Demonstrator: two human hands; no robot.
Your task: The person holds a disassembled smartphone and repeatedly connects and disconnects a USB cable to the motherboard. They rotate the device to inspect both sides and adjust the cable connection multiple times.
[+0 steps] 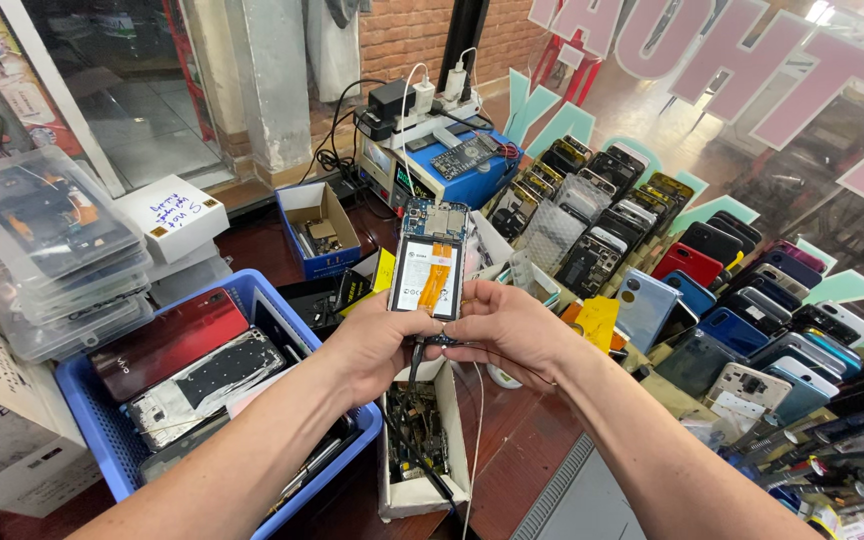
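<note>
Fingers [414,318] of the left hand [377,345] and right hand [507,325] gripped an opened phone [430,262] upright at its lower end, mid-frame. A parts box [452,440] sat at six o'clock, a blue basket [82,400] at eight, phone rows [712,260] at two.

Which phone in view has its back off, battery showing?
The opened phone held upright between the left hand and right hand: its battery and circuit board are exposed, while the racked phones at right stay closed.

dark wooden desk [522,440]: blue basket [87,410] at 8 o'clock, small white box [457,450] at 6, blue box [314,225] at 11.
</note>
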